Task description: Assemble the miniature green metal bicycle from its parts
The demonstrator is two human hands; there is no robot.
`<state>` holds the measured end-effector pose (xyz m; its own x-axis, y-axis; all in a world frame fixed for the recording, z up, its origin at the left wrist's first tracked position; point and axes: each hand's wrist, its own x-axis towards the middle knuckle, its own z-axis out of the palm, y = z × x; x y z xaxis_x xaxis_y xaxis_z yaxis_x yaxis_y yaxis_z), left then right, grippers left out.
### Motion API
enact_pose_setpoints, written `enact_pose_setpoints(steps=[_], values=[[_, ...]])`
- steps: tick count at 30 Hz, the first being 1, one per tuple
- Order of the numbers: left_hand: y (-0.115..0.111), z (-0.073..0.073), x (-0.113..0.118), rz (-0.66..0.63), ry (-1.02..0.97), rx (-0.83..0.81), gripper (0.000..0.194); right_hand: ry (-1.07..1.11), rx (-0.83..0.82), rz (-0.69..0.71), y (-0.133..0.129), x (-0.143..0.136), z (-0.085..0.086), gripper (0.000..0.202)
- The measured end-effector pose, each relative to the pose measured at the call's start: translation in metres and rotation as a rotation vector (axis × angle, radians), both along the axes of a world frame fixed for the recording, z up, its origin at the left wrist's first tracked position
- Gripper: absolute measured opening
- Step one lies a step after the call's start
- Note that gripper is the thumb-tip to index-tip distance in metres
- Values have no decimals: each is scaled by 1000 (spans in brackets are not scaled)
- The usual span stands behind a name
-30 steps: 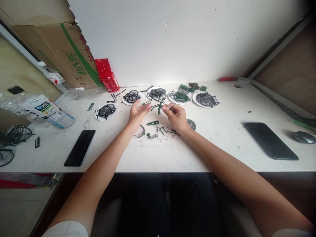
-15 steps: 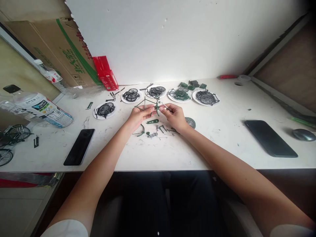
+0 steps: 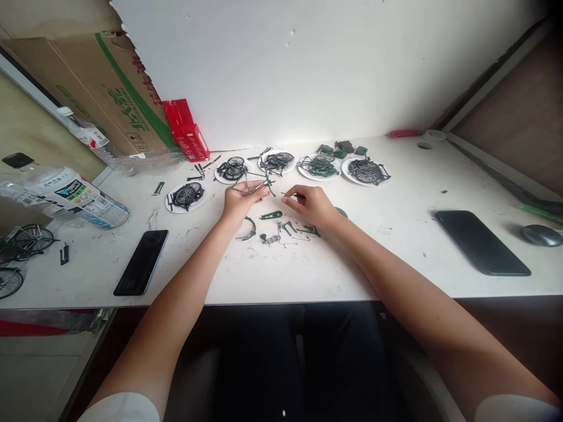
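My left hand (image 3: 243,201) pinches a green miniature bicycle frame (image 3: 248,186), held above the table with its fork end towards the right. A short gap to the right, my right hand (image 3: 310,204) is closed on a thin dark tool that looks like a small screwdriver (image 3: 299,196); its handle is mostly hidden by the fingers. Below the hands lie a green chain guard (image 3: 271,215), a curved green mudguard (image 3: 249,230) and several tiny metal and green parts (image 3: 288,227). A green wheel (image 3: 341,213) is partly covered by my right wrist.
Paper plates with model bicycle parts line the back, including a left plate (image 3: 169,205) and a right plate (image 3: 384,180). A phone (image 3: 141,262), bottle (image 3: 88,196) and assembled model bicycle (image 3: 30,239) are at left. At right lie a dark flat slab (image 3: 482,243) and a mouse (image 3: 541,235).
My hands have moved apart. The bicycle frame has shifted left and tilted in my left hand, and the tool in my right hand has come away from it.
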<state>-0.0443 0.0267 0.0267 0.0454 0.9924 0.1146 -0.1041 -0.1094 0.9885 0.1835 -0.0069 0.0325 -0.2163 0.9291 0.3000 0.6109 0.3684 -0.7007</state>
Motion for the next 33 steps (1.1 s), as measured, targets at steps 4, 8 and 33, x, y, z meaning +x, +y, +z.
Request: enact_pose_setpoints(steps=[4, 8, 33], values=[[5, -3, -3, 91, 7, 12, 57, -224, 34, -90, 3, 13, 14, 35], [7, -4, -5, 141, -30, 23, 60, -437, -128, -114, 10, 45, 35, 41], [9, -11, 0, 135, 5, 61, 47, -423, -331, -178, 26, 69, 16, 68]])
